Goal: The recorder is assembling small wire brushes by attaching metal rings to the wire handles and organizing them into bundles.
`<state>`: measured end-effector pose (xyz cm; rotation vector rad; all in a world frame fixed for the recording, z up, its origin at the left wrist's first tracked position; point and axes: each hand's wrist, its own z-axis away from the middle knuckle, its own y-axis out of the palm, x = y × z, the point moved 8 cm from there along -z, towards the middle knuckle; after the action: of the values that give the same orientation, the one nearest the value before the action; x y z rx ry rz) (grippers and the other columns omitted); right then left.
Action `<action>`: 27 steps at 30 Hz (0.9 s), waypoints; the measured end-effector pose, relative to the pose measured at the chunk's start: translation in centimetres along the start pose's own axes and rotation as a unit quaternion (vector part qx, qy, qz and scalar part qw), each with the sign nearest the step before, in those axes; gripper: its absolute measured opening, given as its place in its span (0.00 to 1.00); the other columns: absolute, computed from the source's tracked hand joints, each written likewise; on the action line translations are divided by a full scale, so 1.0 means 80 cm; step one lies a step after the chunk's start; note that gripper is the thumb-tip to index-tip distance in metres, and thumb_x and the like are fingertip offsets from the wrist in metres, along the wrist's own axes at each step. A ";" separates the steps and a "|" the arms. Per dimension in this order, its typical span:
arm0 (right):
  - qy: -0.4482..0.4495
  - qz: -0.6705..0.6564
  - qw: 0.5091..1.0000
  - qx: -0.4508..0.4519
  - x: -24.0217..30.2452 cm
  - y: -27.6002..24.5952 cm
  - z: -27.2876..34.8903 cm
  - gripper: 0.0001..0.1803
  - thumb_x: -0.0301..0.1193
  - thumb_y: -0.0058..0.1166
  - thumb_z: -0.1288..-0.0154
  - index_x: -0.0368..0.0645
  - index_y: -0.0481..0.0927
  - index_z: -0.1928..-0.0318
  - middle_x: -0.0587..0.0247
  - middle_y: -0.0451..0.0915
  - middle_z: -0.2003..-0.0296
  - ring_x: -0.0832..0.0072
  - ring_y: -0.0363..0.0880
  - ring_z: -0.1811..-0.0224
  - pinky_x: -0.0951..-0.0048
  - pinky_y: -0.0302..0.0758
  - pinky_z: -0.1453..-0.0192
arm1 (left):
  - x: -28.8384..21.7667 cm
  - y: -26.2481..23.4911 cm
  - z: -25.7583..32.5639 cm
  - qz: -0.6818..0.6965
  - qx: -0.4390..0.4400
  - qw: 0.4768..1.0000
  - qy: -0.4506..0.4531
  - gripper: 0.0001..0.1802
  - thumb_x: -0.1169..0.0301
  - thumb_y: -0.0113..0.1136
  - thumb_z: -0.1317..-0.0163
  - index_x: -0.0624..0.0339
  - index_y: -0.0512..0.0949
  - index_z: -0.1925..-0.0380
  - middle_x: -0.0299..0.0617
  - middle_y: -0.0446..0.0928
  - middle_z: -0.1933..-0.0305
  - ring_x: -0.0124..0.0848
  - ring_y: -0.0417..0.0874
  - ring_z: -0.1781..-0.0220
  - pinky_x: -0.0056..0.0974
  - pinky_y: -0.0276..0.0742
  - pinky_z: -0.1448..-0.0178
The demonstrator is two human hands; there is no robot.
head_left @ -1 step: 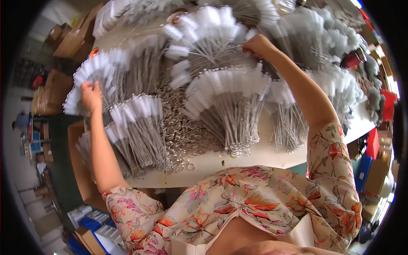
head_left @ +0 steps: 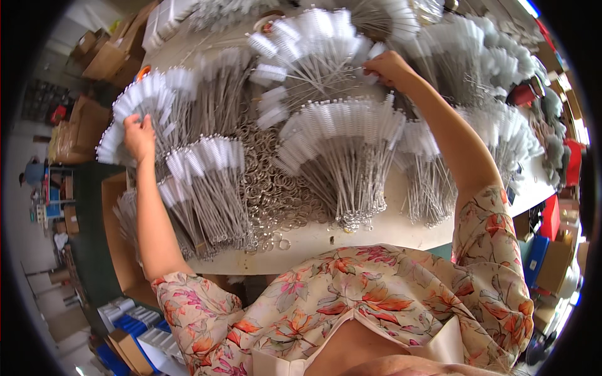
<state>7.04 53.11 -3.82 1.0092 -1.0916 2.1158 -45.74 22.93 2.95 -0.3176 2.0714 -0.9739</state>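
Fingers (head_left: 131, 124) of the left hand (head_left: 140, 140) are bent and parted, thumb standing a little away from the forefinger, right up at the left fan of brushes (head_left: 125, 108) with its spread white heads; whether any brush is gripped, I cannot tell. Over on the other side, the right hand (head_left: 390, 69) has its fingers curled in close, tips nearly together beside the thin wire stems of the upper brush pile (head_left: 307, 47), and what sits between those tips is too small to make out. Here between the 2 forearms lies the big central bundle (head_left: 342, 128), white heads fanned at the far end, wire ends gathered near the table edge. To its left, loose metal rings (head_left: 276, 194) are heaped on the pale table (head_left: 301, 244), and left of those, another brush bundle (head_left: 207, 166). An orange ring-shaped thing (head_left: 143, 71) peeks out past the left fan.
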 end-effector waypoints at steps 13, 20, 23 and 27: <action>-0.265 -0.046 0.953 -0.138 0.120 -0.113 0.072 0.10 0.30 0.42 0.33 0.38 0.73 0.67 0.63 0.75 0.76 0.77 0.74 0.77 0.78 0.72 0.74 | 0.006 -0.079 -0.033 0.029 -0.171 0.975 0.135 0.09 0.65 0.53 0.40 0.59 0.76 0.65 0.41 0.78 0.69 0.31 0.78 0.71 0.33 0.74 0.64; -0.131 0.357 0.894 -0.236 0.036 -0.115 0.042 0.12 0.43 0.53 0.51 0.54 0.82 0.69 0.59 0.81 0.68 0.62 0.80 0.62 0.62 0.76 0.57 | -0.192 0.021 0.027 0.102 0.065 0.976 0.181 0.15 0.60 0.49 0.36 0.61 0.73 0.60 0.45 0.77 0.69 0.33 0.79 0.67 0.39 0.72 0.59; -0.088 0.402 0.889 -0.203 0.032 -0.084 0.034 0.11 0.39 0.53 0.53 0.53 0.82 0.68 0.57 0.80 0.64 0.58 0.79 0.60 0.60 0.75 0.57 | -0.135 0.116 0.059 -0.155 0.299 0.928 0.162 0.16 0.58 0.62 0.49 0.63 0.76 0.76 0.52 0.78 0.72 0.48 0.79 0.66 0.44 0.72 0.60; -0.103 0.405 0.885 -0.207 0.024 -0.084 0.028 0.11 0.39 0.51 0.53 0.54 0.82 0.68 0.57 0.80 0.65 0.58 0.79 0.60 0.60 0.75 0.58 | -0.124 0.126 0.058 -0.115 0.255 0.944 0.174 0.12 0.65 0.62 0.49 0.64 0.74 0.78 0.49 0.78 0.76 0.44 0.79 0.70 0.42 0.71 0.65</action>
<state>11.73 54.96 1.53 0.6175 -2.2642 2.2065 -34.75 32.36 -0.58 -0.1186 2.0165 -1.7691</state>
